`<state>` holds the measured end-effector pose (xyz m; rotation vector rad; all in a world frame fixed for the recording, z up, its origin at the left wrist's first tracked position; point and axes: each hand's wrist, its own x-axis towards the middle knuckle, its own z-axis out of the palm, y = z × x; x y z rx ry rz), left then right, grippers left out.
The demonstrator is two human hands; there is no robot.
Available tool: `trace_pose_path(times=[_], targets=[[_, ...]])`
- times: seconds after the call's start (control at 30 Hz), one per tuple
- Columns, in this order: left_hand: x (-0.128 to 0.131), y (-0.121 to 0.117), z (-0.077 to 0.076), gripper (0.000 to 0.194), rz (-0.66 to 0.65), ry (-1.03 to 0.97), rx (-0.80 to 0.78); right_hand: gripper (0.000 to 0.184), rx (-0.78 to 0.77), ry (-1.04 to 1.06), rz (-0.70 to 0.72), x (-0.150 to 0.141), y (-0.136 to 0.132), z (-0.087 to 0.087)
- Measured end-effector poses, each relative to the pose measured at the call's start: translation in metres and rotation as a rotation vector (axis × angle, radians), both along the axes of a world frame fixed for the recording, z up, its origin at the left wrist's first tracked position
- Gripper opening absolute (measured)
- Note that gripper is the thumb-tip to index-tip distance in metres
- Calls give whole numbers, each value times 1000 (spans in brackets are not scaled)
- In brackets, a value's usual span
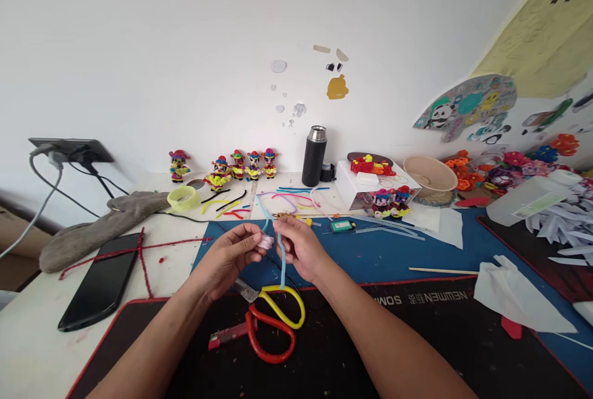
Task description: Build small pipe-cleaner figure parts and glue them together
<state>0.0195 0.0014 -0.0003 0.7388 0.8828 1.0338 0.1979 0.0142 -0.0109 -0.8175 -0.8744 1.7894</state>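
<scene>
My left hand [234,256] pinches a small pale pink, fuzzy wound piece [265,242] between thumb and fingers. Close beside it, my right hand [301,246] grips a light blue pipe cleaner [283,266], one end rising above the fingers and the other hanging down. The blue strand passes right by the pink piece; whether they are joined I cannot tell. Below the hands, scissors [254,307] with one yellow and one red handle lie on the black mat [352,362]. A small red and pink tool [227,336] sits partly under the red handle.
Several pipe-cleaner figures [218,172] stand along the wall, with loose pipe cleaners [231,200] in front. A black flask [314,158] and a white box [345,183] are at the back. On the left lie a phone [104,285] and driftwood [92,229]; white paper [514,294] is at right.
</scene>
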Motion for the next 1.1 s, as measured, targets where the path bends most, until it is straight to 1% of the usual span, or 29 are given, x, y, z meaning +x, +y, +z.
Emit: trace_pose_path(times=[0.07,0.2,0.3,0.53,0.67,0.87,0.97,1.1], targets=[[0,1,-1,39,38,-26,-18,45,13,13,-52,2,2,1],[0,2,-2,39,66,-17,36,43,42,-2,-100,4,3,3],[0,3,-4,40,94,37,76,42,78,-63,-118,1,1,2],[-1,4,-7,45,207,150,212,40,223,-240,-138,-8,-7,1],[0,3,-4,43,220,133,212,36,280,-327,-126,-12,-13,-3],[0,3,-2,46,213,111,163,28,408,-489,-170,-15,-18,-5],[1,2,-2,45,209,92,163,26,432,-536,-182,-14,-18,-4],[0,2,-3,43,206,118,210,24,445,-581,-194,-13,-18,-3]])
